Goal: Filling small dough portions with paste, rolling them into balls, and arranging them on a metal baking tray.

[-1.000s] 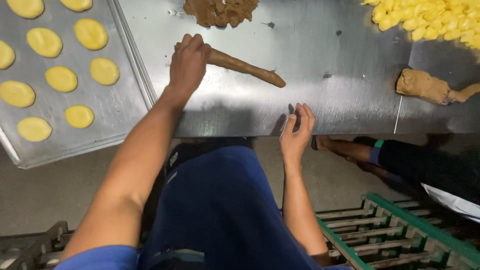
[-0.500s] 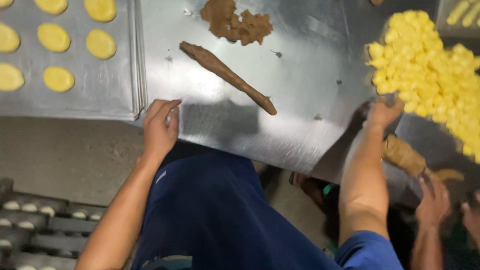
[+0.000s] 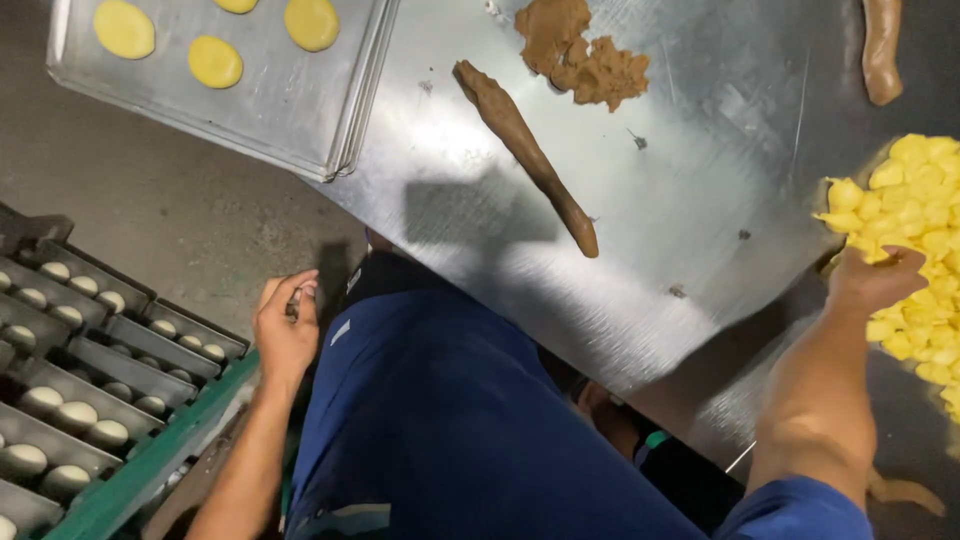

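Note:
My right hand (image 3: 872, 280) reaches out to the right onto a heap of yellow dough pieces (image 3: 915, 250) on the steel table (image 3: 700, 190). Its fingers are buried in the heap, so any grip is hidden. My left hand (image 3: 285, 325) hangs off the table beside my blue trousers, fingers loosely bent and holding nothing. A long brown dough roll (image 3: 525, 150) lies diagonally on the table between my hands. A rough brown dough lump (image 3: 585, 55) sits just beyond it.
A metal tray (image 3: 270, 110) with flat yellow discs (image 3: 215, 62) overlaps the table's left end. A green rack (image 3: 150, 470) of trays with pale dough balls stands lower left. A second brown roll (image 3: 880, 50) lies top right. Another person's limb (image 3: 610, 410) shows under the table.
My left hand has dropped from the table edge to my side. My right hand has moved from beside the heap into the yellow pieces. The view has swung left and closer.

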